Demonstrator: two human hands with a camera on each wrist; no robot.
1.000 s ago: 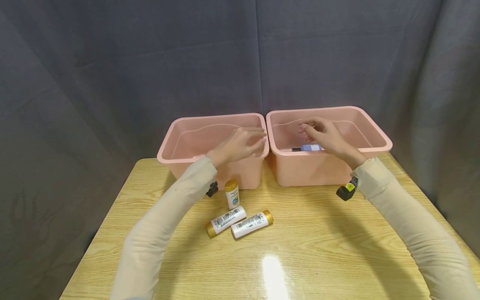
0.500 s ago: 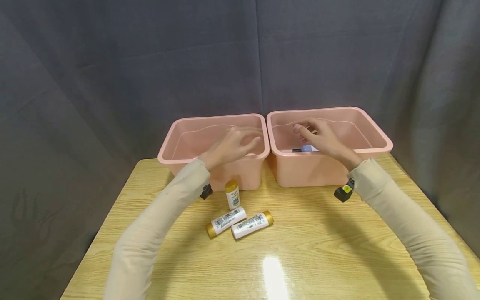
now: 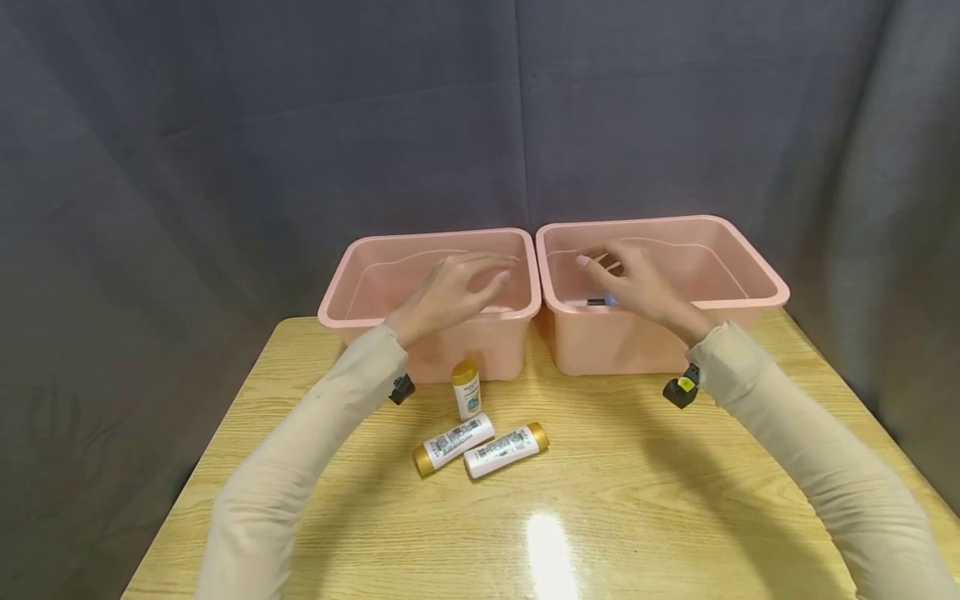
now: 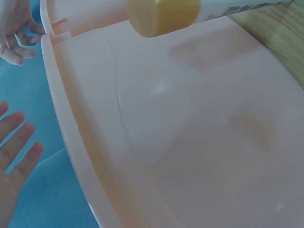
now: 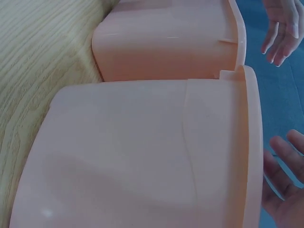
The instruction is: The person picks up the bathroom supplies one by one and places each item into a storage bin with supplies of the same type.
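Observation:
Two pink plastic bins stand side by side at the table's far edge. My left hand (image 3: 457, 287) hovers over the front rim of the left bin (image 3: 360, 250), fingers relaxed and holding nothing. Over the front left part of the right bin (image 3: 750, 267) my right hand (image 3: 626, 279) hangs the same way, fingers spread and holding nothing. Beneath it, inside that bin, a blue and black object (image 3: 602, 301) is partly hidden. In the left wrist view the left fingers (image 4: 16, 156) lie straight beside the bin wall (image 4: 190, 142).
Three white bottles with gold caps sit in front of the left bin: one upright (image 3: 467, 388) and two lying down (image 3: 452, 443) (image 3: 506, 449). The wooden table (image 3: 600, 500) is backed by a grey curtain (image 3: 300, 125).
Both hands have drawn back slightly toward me and to the left over the bins. The blue object is more covered by the right hand. The bottles have not moved.

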